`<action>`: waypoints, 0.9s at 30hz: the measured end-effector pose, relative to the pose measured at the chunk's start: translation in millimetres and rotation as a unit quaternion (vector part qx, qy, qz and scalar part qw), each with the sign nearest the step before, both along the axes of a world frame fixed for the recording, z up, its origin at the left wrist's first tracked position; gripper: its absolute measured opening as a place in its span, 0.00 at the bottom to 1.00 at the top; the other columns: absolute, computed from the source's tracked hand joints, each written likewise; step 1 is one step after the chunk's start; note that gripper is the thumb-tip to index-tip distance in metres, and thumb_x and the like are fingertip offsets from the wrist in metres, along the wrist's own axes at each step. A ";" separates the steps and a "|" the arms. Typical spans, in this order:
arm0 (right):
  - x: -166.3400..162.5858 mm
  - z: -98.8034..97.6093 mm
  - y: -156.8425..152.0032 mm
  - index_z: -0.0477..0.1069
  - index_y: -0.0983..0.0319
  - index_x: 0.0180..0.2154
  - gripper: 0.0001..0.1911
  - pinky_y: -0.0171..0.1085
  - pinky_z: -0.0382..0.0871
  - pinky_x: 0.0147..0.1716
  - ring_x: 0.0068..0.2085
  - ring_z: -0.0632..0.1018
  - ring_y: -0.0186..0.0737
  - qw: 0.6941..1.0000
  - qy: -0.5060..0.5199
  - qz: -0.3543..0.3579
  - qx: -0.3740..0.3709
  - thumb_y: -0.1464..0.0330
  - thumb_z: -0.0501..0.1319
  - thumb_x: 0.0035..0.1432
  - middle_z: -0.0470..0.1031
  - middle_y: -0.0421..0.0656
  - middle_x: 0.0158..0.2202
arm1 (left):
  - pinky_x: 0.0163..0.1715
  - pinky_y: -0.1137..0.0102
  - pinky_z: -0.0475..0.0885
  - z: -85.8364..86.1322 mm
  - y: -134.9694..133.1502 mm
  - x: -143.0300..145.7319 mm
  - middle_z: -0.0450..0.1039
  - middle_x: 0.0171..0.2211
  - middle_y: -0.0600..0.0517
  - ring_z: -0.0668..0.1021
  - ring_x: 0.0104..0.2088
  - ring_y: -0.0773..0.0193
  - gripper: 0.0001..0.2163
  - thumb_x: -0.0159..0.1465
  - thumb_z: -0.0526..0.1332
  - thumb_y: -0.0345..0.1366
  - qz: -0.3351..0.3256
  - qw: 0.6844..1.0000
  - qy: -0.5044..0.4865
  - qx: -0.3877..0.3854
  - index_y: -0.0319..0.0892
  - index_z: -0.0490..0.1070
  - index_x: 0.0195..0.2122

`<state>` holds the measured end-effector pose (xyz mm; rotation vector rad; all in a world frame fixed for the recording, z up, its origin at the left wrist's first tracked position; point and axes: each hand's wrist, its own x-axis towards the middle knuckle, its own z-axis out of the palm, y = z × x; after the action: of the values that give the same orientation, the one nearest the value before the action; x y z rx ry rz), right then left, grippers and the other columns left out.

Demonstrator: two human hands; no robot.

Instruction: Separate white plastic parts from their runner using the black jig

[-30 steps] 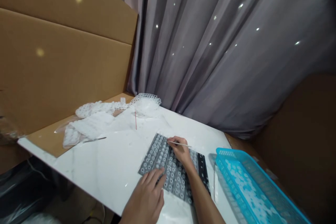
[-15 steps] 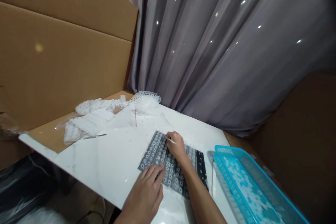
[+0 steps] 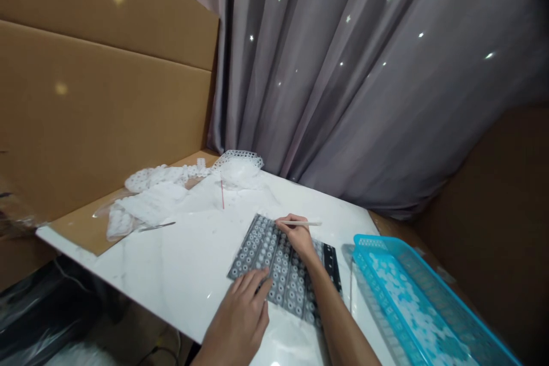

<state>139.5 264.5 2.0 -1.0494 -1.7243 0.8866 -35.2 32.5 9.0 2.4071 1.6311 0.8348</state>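
Observation:
A dark sheet (image 3: 274,266) covered in rows of small white rings lies on the white marble table (image 3: 180,263). My left hand (image 3: 240,314) rests flat on the sheet's near left corner, fingers stretched out. My right hand (image 3: 298,237) sits on the sheet's far part, its fingers pinched round a thin white stick (image 3: 306,223) that points to the right.
A blue plastic basket (image 3: 429,309) with white pieces inside stands at the right. Clear bags of white ringed pieces (image 3: 150,200) and a small metal tool (image 3: 156,227) lie at the far left. Brown cardboard (image 3: 98,108) stands behind, a grey curtain (image 3: 364,80) beyond.
My right hand has turned the stick from pointing down at the sheet to lying level, pointing right. My left hand stays on the sheet.

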 end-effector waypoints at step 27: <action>-16.8 -5.4 -21.4 0.71 0.57 0.27 0.08 0.38 0.67 0.42 0.39 0.78 0.46 0.991 -0.122 -0.006 0.062 0.75 0.64 0.54 0.80 0.44 0.32 | 0.68 0.50 0.72 0.0 -0.9 1.4 0.72 0.67 0.49 0.74 0.67 0.52 0.25 0.74 0.56 0.29 0.014 1.000 0.009 0.011 0.50 0.64 0.72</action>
<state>122.7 243.2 -3.4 -1.1192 -1.9459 0.6556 -33.7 31.6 9.0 2.4185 1.6747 0.8419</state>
